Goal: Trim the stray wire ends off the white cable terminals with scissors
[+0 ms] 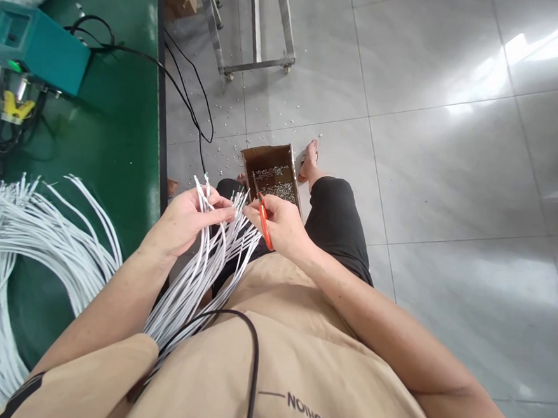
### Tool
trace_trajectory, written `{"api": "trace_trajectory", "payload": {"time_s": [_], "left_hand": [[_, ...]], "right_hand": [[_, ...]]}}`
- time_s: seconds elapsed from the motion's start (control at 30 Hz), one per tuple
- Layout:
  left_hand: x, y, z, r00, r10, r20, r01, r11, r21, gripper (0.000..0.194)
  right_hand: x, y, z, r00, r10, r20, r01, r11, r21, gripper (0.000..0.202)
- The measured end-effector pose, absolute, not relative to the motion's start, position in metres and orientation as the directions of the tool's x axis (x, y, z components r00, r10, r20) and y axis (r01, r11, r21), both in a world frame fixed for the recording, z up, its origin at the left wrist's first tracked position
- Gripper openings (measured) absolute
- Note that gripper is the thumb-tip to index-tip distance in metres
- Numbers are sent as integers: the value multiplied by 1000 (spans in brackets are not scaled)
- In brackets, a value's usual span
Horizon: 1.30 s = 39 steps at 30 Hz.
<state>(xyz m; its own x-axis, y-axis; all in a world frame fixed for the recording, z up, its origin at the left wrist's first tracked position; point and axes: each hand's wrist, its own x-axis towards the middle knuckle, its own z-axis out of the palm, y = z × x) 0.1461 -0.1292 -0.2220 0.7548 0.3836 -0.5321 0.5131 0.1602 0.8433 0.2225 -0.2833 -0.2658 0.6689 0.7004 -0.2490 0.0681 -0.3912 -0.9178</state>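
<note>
A bundle of thin white cables (201,273) lies across my lap, with small green and bare tips at its far end. My left hand (187,218) pinches several of these cables; a few stick up past its fingers. Orange-handled cutters (264,224) sit in my right hand (280,225), their dark jaws pointing away from me. The fingertips of my right hand are close to the cable ends, near the left fingertips. Whether the right fingertips also touch a cable, I cannot tell. An open cardboard box (291,165) holding many small clippings stands on the floor below my hands.
On the green table (122,128) at left are a teal device (51,46) with yellow-and-black parts and a large heap of white cables (52,231). A black cord (173,77) hangs over the table edge. A metal stand (255,61) is ahead; clippings are scattered on the tiled floor.
</note>
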Motion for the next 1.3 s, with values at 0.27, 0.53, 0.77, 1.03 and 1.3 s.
{"api": "trace_trajectory", "payload": {"time_s": [0.27, 0.53, 0.77, 1.03, 1.3], "left_hand": [[146, -130, -221, 774, 429, -465, 502, 31, 864, 39], [145, -129, -223, 783, 439, -442, 488, 9, 873, 37], [143, -129, -227, 801, 446, -400, 472, -59, 880, 31], [140, -129, -231, 826, 372, -423, 492, -111, 863, 40], [139, -127, -230, 837, 334, -433, 501, -152, 852, 37]], "right_hand": [[222, -285, -271, 604, 752, -263, 384, -564, -731, 32], [227, -284, -263, 664, 676, -319, 32, -453, -891, 32], [232, -276, -247, 592, 687, -422, -450, -153, -880, 26], [227, -273, -247, 599, 641, -480, -549, -107, -829, 19], [226, -274, -251, 595, 644, -482, -560, -98, -823, 15]]}}
